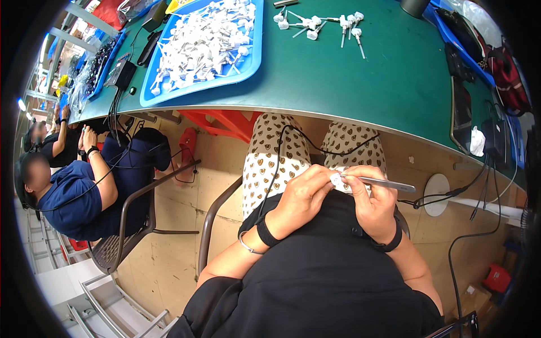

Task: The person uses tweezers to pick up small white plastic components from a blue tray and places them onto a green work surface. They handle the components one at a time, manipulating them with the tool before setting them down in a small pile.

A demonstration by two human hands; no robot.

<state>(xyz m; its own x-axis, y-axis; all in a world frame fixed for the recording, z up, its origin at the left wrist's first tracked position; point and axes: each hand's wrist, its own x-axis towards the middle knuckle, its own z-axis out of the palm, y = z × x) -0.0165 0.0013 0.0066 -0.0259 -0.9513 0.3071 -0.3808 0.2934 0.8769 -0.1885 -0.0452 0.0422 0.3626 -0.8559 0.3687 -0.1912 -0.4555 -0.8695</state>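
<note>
Above my lap, both hands meet at a small white plastic part point(337, 180). My left hand point(301, 200) is closed, pinching that part between thumb and fingertips. My right hand point(373, 203) is wrapped round metal tweezers point(390, 183), whose one end sticks out to the right. The tips of the tweezers are at the white part, mostly hidden by my fingers. Ahead on the green table point(349, 79), several white plastic pieces with thin stems point(310, 23) lie loose. A blue tray point(256, 56) at the table's left holds a heap of similar white pieces point(203, 48).
Two people sit to the left, the nearer in a dark blue top point(79, 194). Black cables point(453, 248) hang at the right, below a phone-like dark device point(461, 115). A red stool point(225, 121) stands under the table. A chair armrest point(211, 225) is at my left.
</note>
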